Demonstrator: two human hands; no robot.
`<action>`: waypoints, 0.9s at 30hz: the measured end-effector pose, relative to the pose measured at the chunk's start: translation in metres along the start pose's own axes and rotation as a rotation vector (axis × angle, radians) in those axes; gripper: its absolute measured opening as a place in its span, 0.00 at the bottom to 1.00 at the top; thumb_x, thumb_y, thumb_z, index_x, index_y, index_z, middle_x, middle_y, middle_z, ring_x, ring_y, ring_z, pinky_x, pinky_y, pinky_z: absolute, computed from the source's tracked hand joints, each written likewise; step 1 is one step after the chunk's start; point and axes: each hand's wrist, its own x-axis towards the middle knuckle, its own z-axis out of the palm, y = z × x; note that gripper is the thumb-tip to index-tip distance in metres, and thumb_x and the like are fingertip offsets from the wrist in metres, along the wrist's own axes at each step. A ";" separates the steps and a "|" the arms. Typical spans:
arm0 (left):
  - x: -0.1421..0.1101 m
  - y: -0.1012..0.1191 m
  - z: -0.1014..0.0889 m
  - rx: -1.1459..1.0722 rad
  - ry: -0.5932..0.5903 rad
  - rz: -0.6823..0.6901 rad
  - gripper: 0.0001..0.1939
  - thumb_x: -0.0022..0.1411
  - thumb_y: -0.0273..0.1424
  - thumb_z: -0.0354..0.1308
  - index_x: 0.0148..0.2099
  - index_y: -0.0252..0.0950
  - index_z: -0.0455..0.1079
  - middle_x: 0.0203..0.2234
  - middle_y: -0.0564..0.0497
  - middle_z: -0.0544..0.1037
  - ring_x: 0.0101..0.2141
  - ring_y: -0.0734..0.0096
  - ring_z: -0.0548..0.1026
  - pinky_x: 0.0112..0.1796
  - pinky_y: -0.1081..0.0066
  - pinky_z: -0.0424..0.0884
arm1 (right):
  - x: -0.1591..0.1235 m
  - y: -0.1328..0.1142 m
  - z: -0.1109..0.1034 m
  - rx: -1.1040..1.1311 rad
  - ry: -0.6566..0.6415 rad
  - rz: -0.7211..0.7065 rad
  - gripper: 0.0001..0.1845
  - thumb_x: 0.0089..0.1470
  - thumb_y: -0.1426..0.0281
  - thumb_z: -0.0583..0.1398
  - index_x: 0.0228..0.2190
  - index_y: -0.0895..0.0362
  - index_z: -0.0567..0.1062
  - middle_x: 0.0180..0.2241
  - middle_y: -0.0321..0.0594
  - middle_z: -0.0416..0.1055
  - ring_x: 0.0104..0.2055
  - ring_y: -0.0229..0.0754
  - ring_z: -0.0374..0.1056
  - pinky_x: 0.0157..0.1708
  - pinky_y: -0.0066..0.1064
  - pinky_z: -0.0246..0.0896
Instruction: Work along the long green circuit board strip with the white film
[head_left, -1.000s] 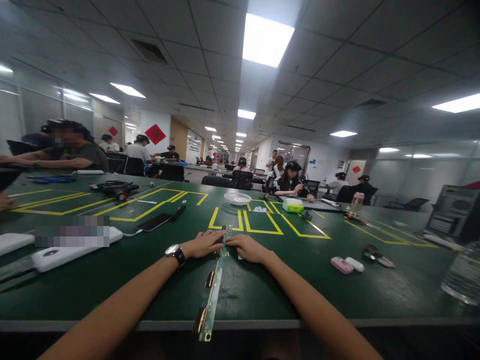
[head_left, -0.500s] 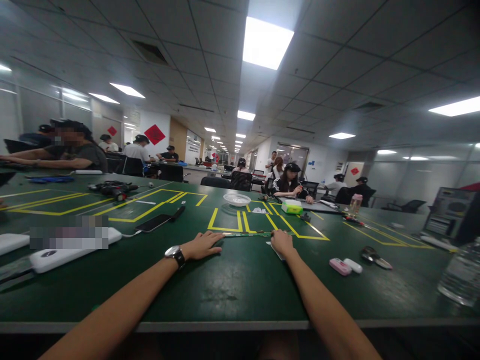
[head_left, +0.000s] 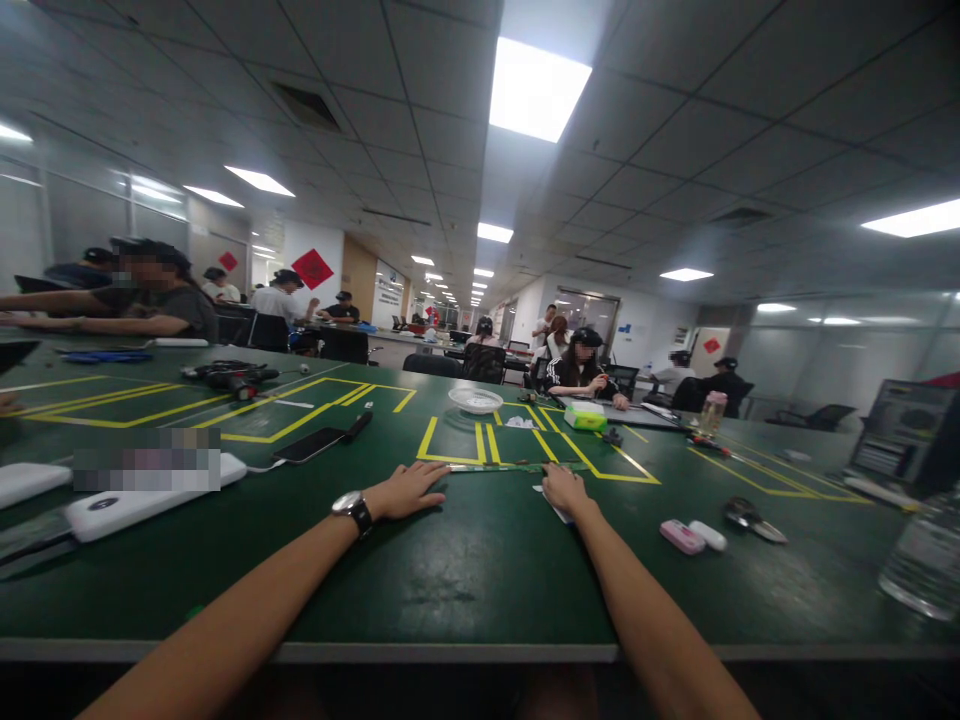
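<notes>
A long, thin, shiny strip (head_left: 496,468) lies crosswise on the green table, just in front of the yellow tape lines; its exact kind is unclear. My left hand (head_left: 409,490) rests flat with its fingers stretched out, the fingertips at the strip's left end. A watch with a dark strap (head_left: 352,511) is on that wrist. At the strip's right end, my right hand (head_left: 564,489) is closed, its fingers curled down against it. Part of a small white piece (head_left: 559,512) shows beneath the right hand; the rest is hidden.
A white basket (head_left: 475,401) and a green tissue pack (head_left: 585,415) stand beyond the strip. Left are a phone (head_left: 315,445) and a white power bank (head_left: 150,500). Right are a pink case (head_left: 682,537), a water bottle (head_left: 926,560) and a computer case (head_left: 900,440). Co-workers sit farther off.
The view has shifted very slightly. Both hands and the strip stay in the same place on the table.
</notes>
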 end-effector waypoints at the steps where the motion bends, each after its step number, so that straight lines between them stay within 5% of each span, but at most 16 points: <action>1: 0.000 0.000 0.000 -0.002 0.001 0.002 0.30 0.68 0.46 0.43 0.67 0.46 0.43 0.64 0.46 0.50 0.59 0.53 0.52 0.52 0.51 0.54 | 0.000 0.000 -0.001 0.007 -0.002 -0.004 0.24 0.57 0.70 0.46 0.54 0.56 0.64 0.58 0.48 0.59 0.58 0.52 0.56 0.53 0.48 0.51; 10: 0.000 0.002 -0.006 -0.003 0.085 0.011 0.26 0.69 0.46 0.41 0.65 0.45 0.49 0.62 0.47 0.55 0.58 0.55 0.55 0.52 0.56 0.55 | -0.003 -0.008 -0.019 0.087 -0.048 -0.170 0.22 0.56 0.71 0.47 0.50 0.58 0.70 0.51 0.47 0.68 0.52 0.48 0.64 0.52 0.41 0.54; 16: 0.001 0.005 -0.005 -0.010 0.164 0.085 0.26 0.68 0.45 0.45 0.64 0.44 0.51 0.61 0.48 0.57 0.58 0.58 0.56 0.52 0.60 0.55 | -0.014 -0.060 -0.021 0.294 -0.039 -0.652 0.23 0.50 0.76 0.51 0.48 0.58 0.71 0.50 0.44 0.69 0.52 0.44 0.64 0.53 0.36 0.55; 22: 0.000 0.007 0.003 -0.036 0.026 0.128 0.31 0.66 0.48 0.47 0.66 0.45 0.47 0.62 0.46 0.55 0.59 0.54 0.54 0.53 0.56 0.53 | -0.040 -0.119 -0.030 0.379 -0.003 -1.004 0.26 0.50 0.78 0.51 0.51 0.57 0.67 0.54 0.41 0.65 0.56 0.40 0.60 0.56 0.33 0.52; 24: 0.000 0.007 0.003 -0.035 0.008 0.136 0.31 0.67 0.49 0.45 0.67 0.44 0.46 0.63 0.46 0.54 0.59 0.54 0.54 0.53 0.54 0.54 | -0.039 -0.119 -0.037 0.311 0.049 -0.939 0.22 0.52 0.76 0.52 0.50 0.56 0.69 0.52 0.42 0.67 0.54 0.41 0.61 0.55 0.33 0.53; 27: 0.001 0.006 0.003 -0.034 -0.007 0.148 0.30 0.67 0.50 0.44 0.66 0.46 0.47 0.64 0.47 0.52 0.60 0.53 0.53 0.53 0.53 0.53 | -0.028 -0.092 -0.044 0.107 0.155 -0.544 0.15 0.56 0.72 0.52 0.42 0.58 0.74 0.44 0.47 0.72 0.49 0.45 0.65 0.51 0.36 0.56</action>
